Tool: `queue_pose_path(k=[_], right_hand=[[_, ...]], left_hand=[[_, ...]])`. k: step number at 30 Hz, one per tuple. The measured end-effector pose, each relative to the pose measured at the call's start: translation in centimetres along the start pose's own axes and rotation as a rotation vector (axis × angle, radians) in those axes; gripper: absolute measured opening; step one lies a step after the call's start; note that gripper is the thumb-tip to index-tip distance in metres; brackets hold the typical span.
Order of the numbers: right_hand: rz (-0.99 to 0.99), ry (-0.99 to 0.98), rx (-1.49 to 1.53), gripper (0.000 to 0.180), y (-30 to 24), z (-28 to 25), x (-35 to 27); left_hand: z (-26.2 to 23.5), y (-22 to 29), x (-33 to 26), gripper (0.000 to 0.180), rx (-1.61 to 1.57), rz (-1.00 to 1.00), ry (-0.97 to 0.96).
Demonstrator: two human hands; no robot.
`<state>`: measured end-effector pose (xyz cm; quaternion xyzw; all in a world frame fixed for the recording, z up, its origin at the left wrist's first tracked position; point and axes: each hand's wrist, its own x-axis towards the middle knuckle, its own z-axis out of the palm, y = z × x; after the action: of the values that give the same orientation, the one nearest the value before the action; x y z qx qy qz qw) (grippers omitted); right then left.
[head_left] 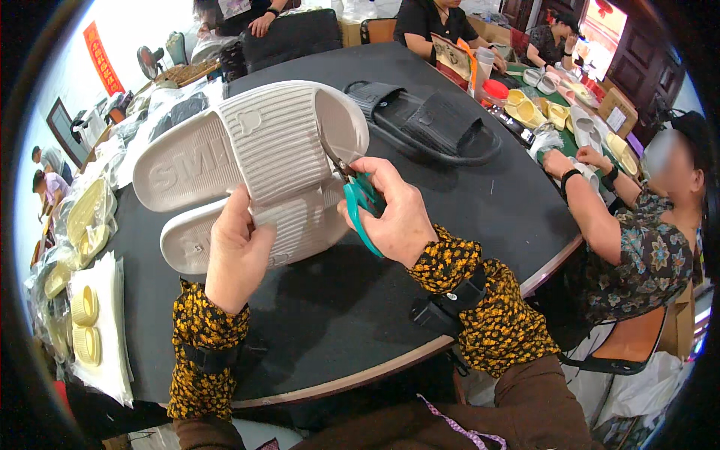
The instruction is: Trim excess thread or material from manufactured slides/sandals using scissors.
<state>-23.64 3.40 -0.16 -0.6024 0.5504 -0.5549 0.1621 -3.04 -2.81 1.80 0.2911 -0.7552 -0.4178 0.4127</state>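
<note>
Over the dark table, my left hand [238, 255] grips a pair of light grey slide slippers at their near side, thumb and fingers closed on the lower strap's area. The upper slipper [277, 139] has a wide ribbed strap with a raised animal-head shape and embossed letters on its footbed. The second slipper [191, 251] lies below it, partly covered by my hand. My right hand [397, 214] is closed on scissors [362, 214] with teal handles. Their blades reach along the upper strap's right edge; whether they touch it I cannot tell.
A black pair of slippers [427, 124] lies beyond on the table [457, 217]. Plastic sleeves [105, 322] with yellow slippers are stacked at the left. On the right a co-worker [637, 217] handles slippers near a red-lidded jar [494, 91]. Other people sit at the far side.
</note>
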Motion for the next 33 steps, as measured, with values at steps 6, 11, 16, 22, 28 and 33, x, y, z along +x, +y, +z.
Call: queue_pose_path(k=[6,11,16,22,28,33], right_hand=[[-0.074,0.035,-0.007,0.039,0.7,0.1,0.0],[-0.09,0.018,0.009,0.038,0.9,0.1,0.0],[-0.101,0.071,0.068,0.037,1.1,0.3,0.1],[-0.024,0.057,0.134,0.034,0.3,0.0,-0.3],[-0.006,0.102,0.186,0.038,1.1,0.7,-0.2],[0.006,0.115,0.176,0.039,1.4,0.5,0.0]], left_hand=[[0.6,0.3,-0.1,0.051,-0.098,0.016,-0.003],[0.5,0.4,0.0,0.052,-0.123,0.001,-0.002],[-0.6,0.5,0.5,0.054,-0.305,-0.078,0.042],[-2.3,1.3,1.0,0.057,-0.449,-0.212,0.185],[-2.6,1.3,1.1,0.053,-0.463,-0.286,0.08],[-1.9,0.8,1.3,0.049,-0.511,-0.311,0.117]])
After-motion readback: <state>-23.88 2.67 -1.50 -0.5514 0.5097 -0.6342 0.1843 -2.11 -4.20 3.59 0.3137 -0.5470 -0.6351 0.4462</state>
